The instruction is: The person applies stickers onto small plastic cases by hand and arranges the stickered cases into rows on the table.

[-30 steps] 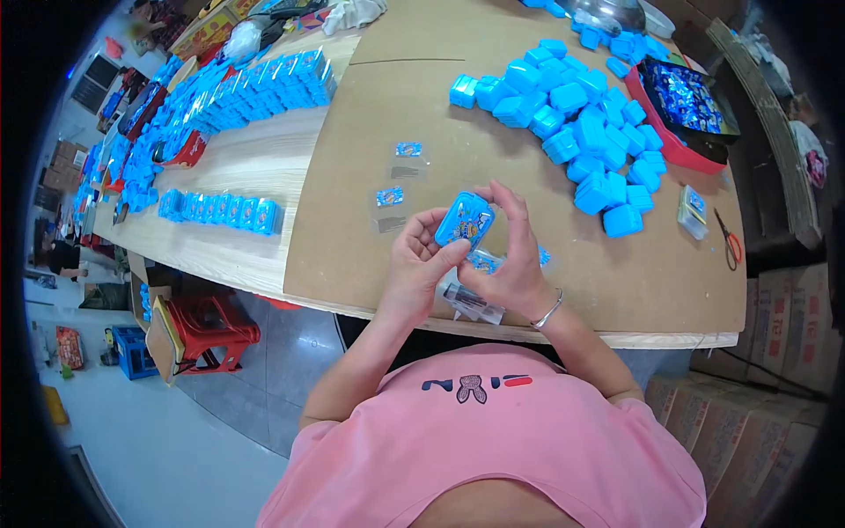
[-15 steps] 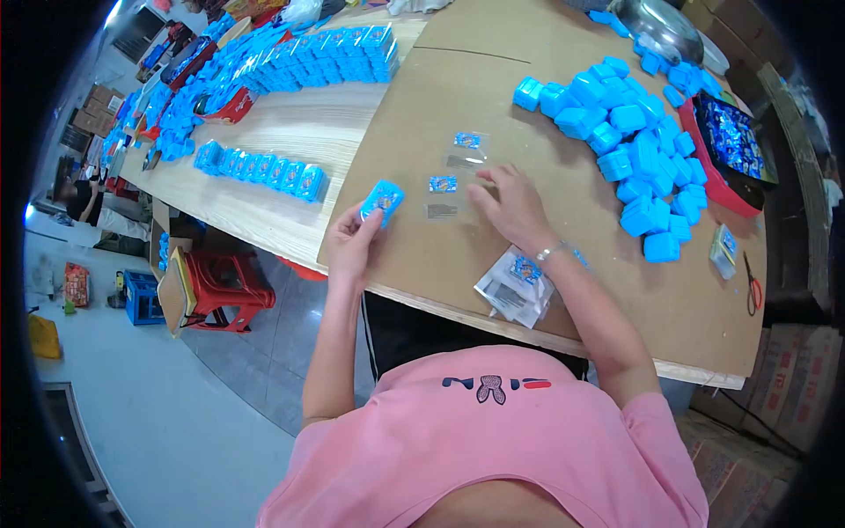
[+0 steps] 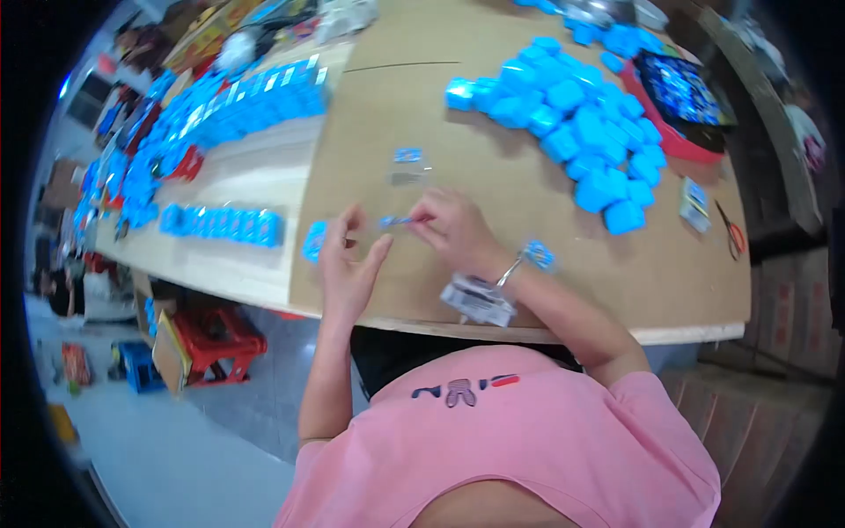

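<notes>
My right hand [image 3: 451, 231] pinches the edge of a small clear plastic label with blue print [image 3: 394, 222], seen nearly edge-on above the brown board. Facing it, my left hand [image 3: 349, 266] is open, thumb and fingers apart with nothing between them. Just behind its fingers, at the left, a small blue box with a printed front [image 3: 313, 239] rests on the board; part of it is covered. Another clear printed label [image 3: 408, 165] lies flat beyond my hands. Near my right wrist are a bundle of clear printed labels [image 3: 478, 301] and a loose blue-printed piece [image 3: 539, 255].
Blue boxes are heaped [image 3: 588, 132] at the right, beside a red tray [image 3: 673, 145] of blue packets. Scissors [image 3: 732, 231] and a stack of cards [image 3: 694, 206] lie near the right edge. A row of blue boxes [image 3: 222, 225] and taller stacks [image 3: 255, 101] stand at the left.
My left hand has let go of the blue box, which now rests on the board, and has opened. My right hand has picked up the nearer label and moved left. The view has shifted.
</notes>
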A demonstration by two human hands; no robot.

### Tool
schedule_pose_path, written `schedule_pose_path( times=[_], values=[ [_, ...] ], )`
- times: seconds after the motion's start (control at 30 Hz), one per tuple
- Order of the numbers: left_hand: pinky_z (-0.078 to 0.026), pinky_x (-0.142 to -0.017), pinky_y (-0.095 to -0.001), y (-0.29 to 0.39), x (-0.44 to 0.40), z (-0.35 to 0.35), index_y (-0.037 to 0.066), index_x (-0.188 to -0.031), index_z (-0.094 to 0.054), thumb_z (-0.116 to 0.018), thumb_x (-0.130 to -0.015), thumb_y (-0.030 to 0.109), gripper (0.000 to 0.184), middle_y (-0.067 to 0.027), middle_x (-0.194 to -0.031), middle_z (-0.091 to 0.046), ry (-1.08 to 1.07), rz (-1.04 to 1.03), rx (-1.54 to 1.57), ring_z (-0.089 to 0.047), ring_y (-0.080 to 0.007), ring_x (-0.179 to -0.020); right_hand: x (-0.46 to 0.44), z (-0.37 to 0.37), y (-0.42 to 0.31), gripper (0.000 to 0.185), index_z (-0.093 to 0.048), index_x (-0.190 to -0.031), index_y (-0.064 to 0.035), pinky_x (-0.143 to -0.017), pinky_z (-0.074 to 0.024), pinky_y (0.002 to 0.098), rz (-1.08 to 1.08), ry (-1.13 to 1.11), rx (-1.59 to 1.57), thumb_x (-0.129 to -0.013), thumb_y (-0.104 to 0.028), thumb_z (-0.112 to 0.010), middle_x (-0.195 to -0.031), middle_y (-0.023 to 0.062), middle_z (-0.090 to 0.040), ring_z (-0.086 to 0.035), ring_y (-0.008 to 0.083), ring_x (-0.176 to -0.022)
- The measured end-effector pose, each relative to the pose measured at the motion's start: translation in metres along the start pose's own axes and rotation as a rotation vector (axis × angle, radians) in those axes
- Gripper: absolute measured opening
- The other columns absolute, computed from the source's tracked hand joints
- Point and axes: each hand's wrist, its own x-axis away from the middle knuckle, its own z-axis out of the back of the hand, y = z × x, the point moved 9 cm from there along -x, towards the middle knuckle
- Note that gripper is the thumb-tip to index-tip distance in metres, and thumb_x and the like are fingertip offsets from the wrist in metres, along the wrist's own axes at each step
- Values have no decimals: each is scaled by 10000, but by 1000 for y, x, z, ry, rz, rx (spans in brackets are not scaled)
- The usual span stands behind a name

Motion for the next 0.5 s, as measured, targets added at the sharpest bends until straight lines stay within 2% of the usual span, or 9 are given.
schedule_pose_path(
  times=[0.03, 0.17, 0.33, 0.4, 0.43, 0.5],
  values=[
    [-414, -638, -163, 8, 0, -14, -13, -990, -657, -681, -814, 92, 206, -10, -761, -615, -33, -15, 39, -533, -70, -691, 7, 14, -3, 90, -575, -778, -52, -652, -428, 300, -26, 20, 41, -754, -60, -661, -747, 24, -567, -511, 171, -696],
    [-406, -617, -176, 11, 18, -93, -10, -908, -652, -671, -802, 58, 128, -5, -744, -604, -509, 361, 799, -504, -61, -666, 52, 55, 28, 112, -605, -824, -35, -672, -425, 257, -590, 192, -475, -764, -69, -693, -784, 7, -588, -512, 116, -729],
    [-381, -578, -182, 48, 43, -163, 11, -843, -640, -656, -809, 33, 43, 2, -739, -601, -764, 299, 782, -466, -45, -632, 107, 119, 42, 125, -628, -859, -15, -684, -409, 215, -749, 289, -502, -775, -65, -706, -838, 14, -594, -504, 86, -748],
    [-379, -562, -225, 86, 40, -178, 18, -803, -635, -647, -822, 43, 33, -13, -731, -596, -913, 75, 470, -447, -82, -604, 123, 157, 34, 78, -638, -831, -9, -660, -403, 208, -517, 398, -157, -785, -46, -688, -838, 21, -578, -491, 89, -710],
    [-379, -562, -225, 95, 36, -192, 18, -803, -635, -647, -822, 43, 33, -13, -731, -596, -917, 71, 476, -447, -82, -604, 137, 172, 36, 56, -648, -818, 2, -648, -393, 198, -517, 484, -165, -789, -31, -682, -823, 14, -561, -475, 89, -694],
    [-427, -632, -294, 132, 28, -220, 36, -901, -630, -646, -794, 36, 109, -69, -859, -612, -899, -255, 471, -521, -174, -714, 159, 207, 31, 74, -668, -866, 5, -638, -385, 192, -532, 599, -5, -800, -27, -680, -799, 5, -544, -457, 84, -683]
  ],
)
